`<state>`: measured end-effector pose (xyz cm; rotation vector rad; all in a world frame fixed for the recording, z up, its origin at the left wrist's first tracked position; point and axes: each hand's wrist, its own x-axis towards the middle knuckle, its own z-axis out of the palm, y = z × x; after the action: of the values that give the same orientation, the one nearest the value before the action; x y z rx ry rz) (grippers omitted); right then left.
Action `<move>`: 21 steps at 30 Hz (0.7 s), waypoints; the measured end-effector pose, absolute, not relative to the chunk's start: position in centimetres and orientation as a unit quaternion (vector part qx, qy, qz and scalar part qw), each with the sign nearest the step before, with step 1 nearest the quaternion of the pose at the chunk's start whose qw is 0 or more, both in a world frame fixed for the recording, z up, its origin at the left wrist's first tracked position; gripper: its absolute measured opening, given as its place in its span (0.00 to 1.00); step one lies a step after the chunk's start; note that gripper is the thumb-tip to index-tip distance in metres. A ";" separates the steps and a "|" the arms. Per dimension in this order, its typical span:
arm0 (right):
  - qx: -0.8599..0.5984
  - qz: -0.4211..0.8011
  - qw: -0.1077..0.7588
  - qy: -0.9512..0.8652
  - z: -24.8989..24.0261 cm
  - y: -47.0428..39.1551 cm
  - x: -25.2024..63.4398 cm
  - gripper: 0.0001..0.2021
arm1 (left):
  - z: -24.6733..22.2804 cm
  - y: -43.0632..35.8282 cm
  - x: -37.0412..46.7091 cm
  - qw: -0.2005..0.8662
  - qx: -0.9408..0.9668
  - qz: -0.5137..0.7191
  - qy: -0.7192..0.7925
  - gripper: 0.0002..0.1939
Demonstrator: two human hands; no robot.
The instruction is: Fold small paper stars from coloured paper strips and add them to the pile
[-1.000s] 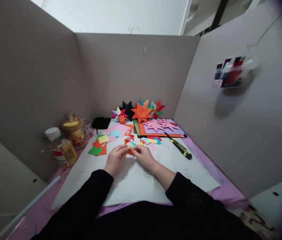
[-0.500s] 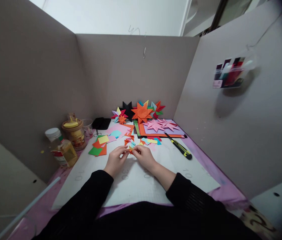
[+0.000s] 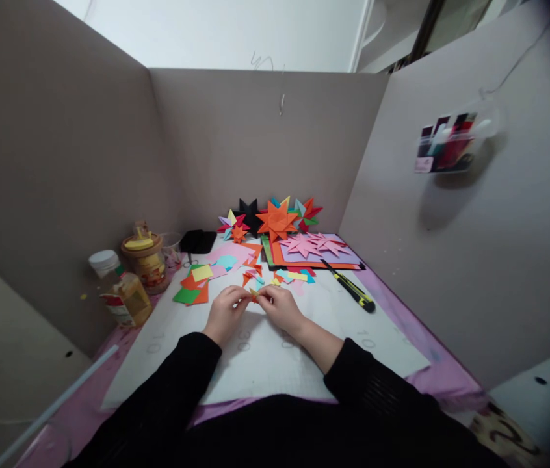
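Between my fingertips is a small folded paper piece (image 3: 254, 295), orange and yellow, partly hidden by the fingers. My left hand (image 3: 227, 312) pinches it from the left side. From the right, my right hand (image 3: 281, 307) pinches the same piece. Just beyond the hands lie small folded paper pieces (image 3: 250, 277) in orange, pink and light blue. Cut paper squares (image 3: 190, 294) in green, orange and yellow lie to the left of my left hand. More small coloured paper strips (image 3: 297, 276) are past my right hand.
A yellow-black utility knife (image 3: 353, 290) lies at the right on the white board (image 3: 304, 377). Folded paper stars (image 3: 277, 220) stand along the back wall; pink stars (image 3: 301, 245) rest on stacked paper sheets. A bottle (image 3: 121, 292), a jar (image 3: 145, 263) and a clear cup (image 3: 171, 249) stand at left.
The folded piece has shifted slightly between my fingertips, and the right fingers have changed position a little. Both hands stay in nearly the same place.
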<state>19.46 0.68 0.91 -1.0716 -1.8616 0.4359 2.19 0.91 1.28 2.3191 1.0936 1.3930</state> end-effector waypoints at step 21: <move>-0.455 0.265 0.459 -0.716 1.5 0.4 19.3 0.07 | 1.0 1.1 2.1 0.154 0.755 0.478 0.421 0.03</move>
<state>19.25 0.40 1.45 -1.1205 -1.7628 0.6515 2.13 1.11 0.99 2.1639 1.2081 1.3715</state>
